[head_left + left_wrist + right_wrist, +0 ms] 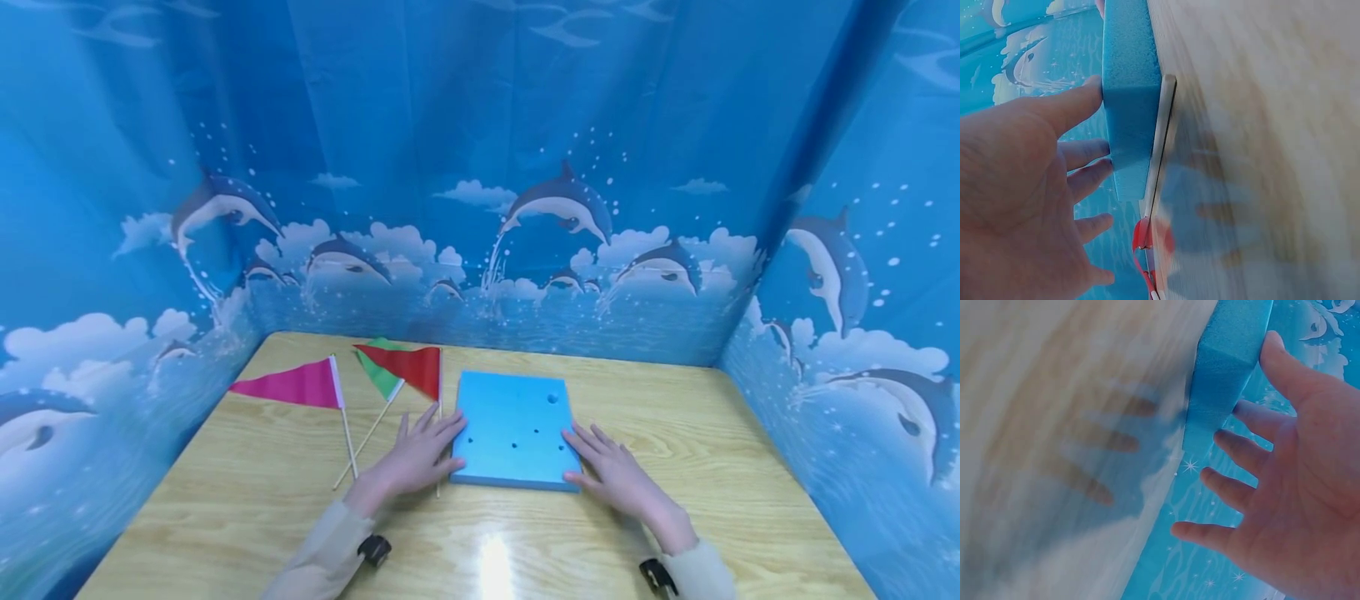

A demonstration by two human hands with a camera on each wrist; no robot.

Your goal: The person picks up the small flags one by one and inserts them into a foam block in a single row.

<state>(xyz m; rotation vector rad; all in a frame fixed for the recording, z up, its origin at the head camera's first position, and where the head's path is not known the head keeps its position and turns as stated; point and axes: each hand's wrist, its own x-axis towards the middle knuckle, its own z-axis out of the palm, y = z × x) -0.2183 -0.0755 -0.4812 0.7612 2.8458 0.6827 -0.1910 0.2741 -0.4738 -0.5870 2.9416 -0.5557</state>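
A flat blue foam block (510, 417) with several holes in its top lies on the wooden table. My left hand (416, 454) touches its left edge, fingers spread and mostly straight. At the opposite edge, the thumb and fingertips of my right hand (615, 475) rest on the foam, fingers also extended. The left wrist view shows the thumb and fingertips against the block's side (1132, 112). A red pennant flag (416, 369) lies just left of the block, its stick passing under my left hand. Fingertips meet the block's corner (1222, 375) in the right wrist view.
Left of my left hand, a magenta pennant flag (300, 386) and a green pennant flag (380, 375) lie with their sticks crossing. The wooden table (675, 408) meets blue dolphin-print curtains (450, 150) at the back and both sides.
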